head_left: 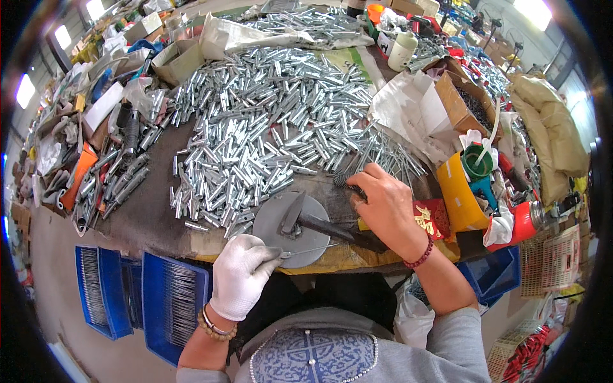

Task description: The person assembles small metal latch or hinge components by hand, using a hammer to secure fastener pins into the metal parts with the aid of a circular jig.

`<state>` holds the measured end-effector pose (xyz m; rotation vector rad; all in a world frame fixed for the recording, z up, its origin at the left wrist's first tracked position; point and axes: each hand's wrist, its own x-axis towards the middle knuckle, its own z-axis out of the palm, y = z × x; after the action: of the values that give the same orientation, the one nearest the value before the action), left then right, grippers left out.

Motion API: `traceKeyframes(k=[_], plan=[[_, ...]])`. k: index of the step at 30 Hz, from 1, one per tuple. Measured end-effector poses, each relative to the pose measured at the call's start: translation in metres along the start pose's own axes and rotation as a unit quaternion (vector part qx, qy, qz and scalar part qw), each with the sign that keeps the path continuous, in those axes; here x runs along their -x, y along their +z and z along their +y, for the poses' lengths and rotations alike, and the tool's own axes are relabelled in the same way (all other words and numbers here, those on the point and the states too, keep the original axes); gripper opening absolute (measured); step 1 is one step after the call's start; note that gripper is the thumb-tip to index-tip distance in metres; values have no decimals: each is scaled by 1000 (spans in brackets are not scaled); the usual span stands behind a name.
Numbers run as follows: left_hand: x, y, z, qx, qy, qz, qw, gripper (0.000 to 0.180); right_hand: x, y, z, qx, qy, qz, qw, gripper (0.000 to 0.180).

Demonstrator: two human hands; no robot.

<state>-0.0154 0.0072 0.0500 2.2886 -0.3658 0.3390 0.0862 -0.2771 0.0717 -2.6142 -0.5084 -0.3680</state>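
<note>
My left hand [239, 276], in a white glove, is closed on a thin metal rod [313, 249] with a short metal sleeve at its near end. The rod lies across the front of a round grey plate [271, 223]. A hammer [325, 225] rests on this plate, its dark handle pointing right. My bare right hand [385, 203] is at the small dark springs [340, 173], right of the plate. Its fingers are curled together, and what they pinch, if anything, is hidden. Behind both hands spreads a large heap of shiny metal tubes [249, 127].
Long thin rods [396, 155] fan out behind my right hand. A yellow container [461, 195] and a red bottle [518, 223] stand at the right, near an open cardboard box [463, 105]. Blue bins [172, 306] of metal pins sit below the table's left edge.
</note>
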Motion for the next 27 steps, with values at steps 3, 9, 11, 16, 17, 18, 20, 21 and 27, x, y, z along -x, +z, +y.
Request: traceKeyframes(k=[3,9,11,16,17,18,20,21,27], plan=[[-3,3,-2,1,1,4,1000,19,-12,9,-2,33,6,-17,999,16],[-2,3,-2,3,31,40,999,19,-20,32,2,95,-66,-2,993,7],[0,3,-1,-12,8,23,1000,19,-15,31,5,71,-95,17,993,5],[6,3,-3,-29,22,22,999,21,12,13,-36,-53,-143,-34,988,7],[6,3,-2,-37,22,20,999,21,19,13,-46,-82,-172,-45,981,9],[5,3,0,-34,28,22,999,21,25,10,-57,-82,-209,-53,973,11],[5,3,2,-36,15,22,999,21,30,14,-72,-77,-242,-84,964,14],[5,3,2,-37,18,24,999,21,32,17,-75,-80,-260,-85,959,15],[6,6,-6,-37,22,32,999,22,33,22,-81,-88,-266,-80,957,16]])
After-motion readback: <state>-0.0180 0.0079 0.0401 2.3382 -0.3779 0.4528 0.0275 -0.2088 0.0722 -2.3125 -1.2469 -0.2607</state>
